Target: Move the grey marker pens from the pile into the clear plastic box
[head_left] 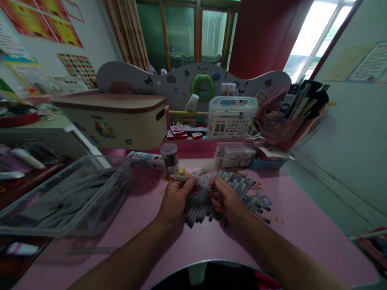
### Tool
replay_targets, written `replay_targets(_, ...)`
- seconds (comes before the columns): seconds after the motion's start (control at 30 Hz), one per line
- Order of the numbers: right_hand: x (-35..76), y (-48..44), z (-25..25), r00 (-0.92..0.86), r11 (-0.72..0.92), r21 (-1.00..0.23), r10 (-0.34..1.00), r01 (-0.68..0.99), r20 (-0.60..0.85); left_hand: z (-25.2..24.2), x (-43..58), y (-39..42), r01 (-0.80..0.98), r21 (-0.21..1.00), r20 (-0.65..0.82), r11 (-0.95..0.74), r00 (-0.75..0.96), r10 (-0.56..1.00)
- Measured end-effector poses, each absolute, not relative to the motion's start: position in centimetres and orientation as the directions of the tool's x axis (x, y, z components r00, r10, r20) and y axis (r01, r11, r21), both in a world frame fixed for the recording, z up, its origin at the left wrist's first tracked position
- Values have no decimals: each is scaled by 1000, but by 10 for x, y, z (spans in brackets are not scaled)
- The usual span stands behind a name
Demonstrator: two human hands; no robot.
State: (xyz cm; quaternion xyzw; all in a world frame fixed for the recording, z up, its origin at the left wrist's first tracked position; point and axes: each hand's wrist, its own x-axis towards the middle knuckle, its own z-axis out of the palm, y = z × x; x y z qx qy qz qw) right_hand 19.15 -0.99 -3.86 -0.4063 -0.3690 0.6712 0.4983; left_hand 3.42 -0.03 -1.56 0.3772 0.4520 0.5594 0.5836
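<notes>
My left hand (175, 198) and my right hand (225, 197) are close together above the middle of the pink desk (193, 245). Between them they hold a slim pen (190, 179), each with thumb and fingers closed on it. Under and around the hands lies a spread heap of pens (201, 205) with clear barrels and dark ends. To the left, a clear plastic bin (121, 189) contains many more pens, lying loosely. Just behind my left hand stands a clear round tub (169, 155) with dark contents.
A lidded storage box (121, 125) sits at the back left. Behind the heap are a clear case of pens (234, 155), an upright clear carry case (232, 119) and a blue box (269, 161). A pink holder (278, 123) stands back right, and a ruler (93, 250) lies front left.
</notes>
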Motion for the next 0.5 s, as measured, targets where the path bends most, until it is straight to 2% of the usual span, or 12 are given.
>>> replay_targets(0.17, 189, -9, -44, -167, -160, -968, 978, -192, -128, -15, 35, -1, -295, 953, -88, 71, -47, 995)
replay_targets(0.37, 187, -9, -41, -179, -141, -917, 981, -372, -78, -17, 32, 2, -309, 948, -109, 78, -86, 990)
replay_targets(0.5, 192, -10, -36, -227, -264, -815, 959, -515, -167, -21, 29, 5, -323, 946, -83, 37, -130, 988)
